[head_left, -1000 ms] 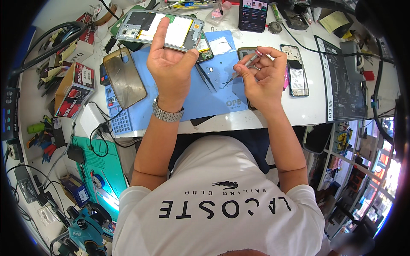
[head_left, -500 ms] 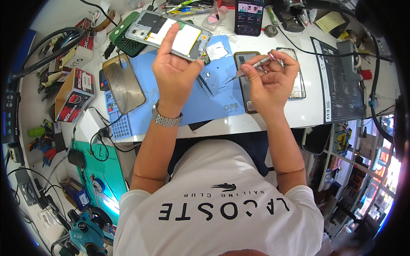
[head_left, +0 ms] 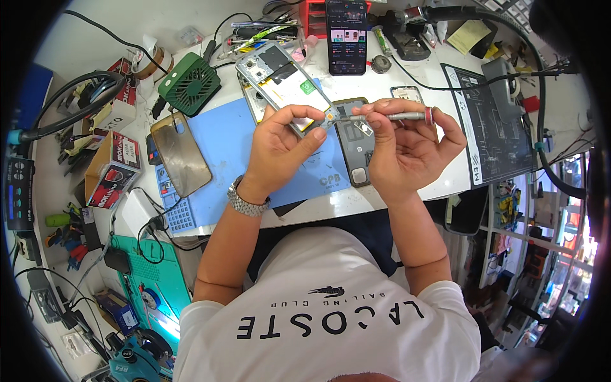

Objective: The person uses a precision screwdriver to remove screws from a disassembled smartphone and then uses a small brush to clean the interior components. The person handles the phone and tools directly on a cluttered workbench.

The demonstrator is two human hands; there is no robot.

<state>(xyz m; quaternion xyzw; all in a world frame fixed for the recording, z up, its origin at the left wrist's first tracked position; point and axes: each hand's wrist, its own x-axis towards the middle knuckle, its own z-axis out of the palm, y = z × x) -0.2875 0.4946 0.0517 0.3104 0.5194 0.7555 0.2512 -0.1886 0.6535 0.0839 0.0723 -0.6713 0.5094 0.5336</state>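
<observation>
My left hand (head_left: 275,153) is closed round the lower end of an opened phone (head_left: 289,86), which is tilted with its inside showing. A white battery area, a green sticker and a dark upper part are visible in it. My right hand (head_left: 414,156) grips a slim silver screwdriver (head_left: 407,116) with a red end, held nearly level. Its tip meets or lies just over the phone's lower corner; exact contact cannot be made out. Under my hands, a dark phone back panel (head_left: 358,153) rests at the right edge of a blue work mat (head_left: 223,149).
Left of the mat lies a brownish see-through phone case (head_left: 183,153), with a green fan (head_left: 189,86) behind it. A lit smartphone (head_left: 347,38) stands upright at the back. To the right is a black printed mat (head_left: 490,127). A black cable (head_left: 458,89) crosses the table.
The phone has come down and right, tilting more steeply. My left fingers now curl round its lower end. The screwdriver has swung from slanting down to nearly level, its tip now at the phone's corner.
</observation>
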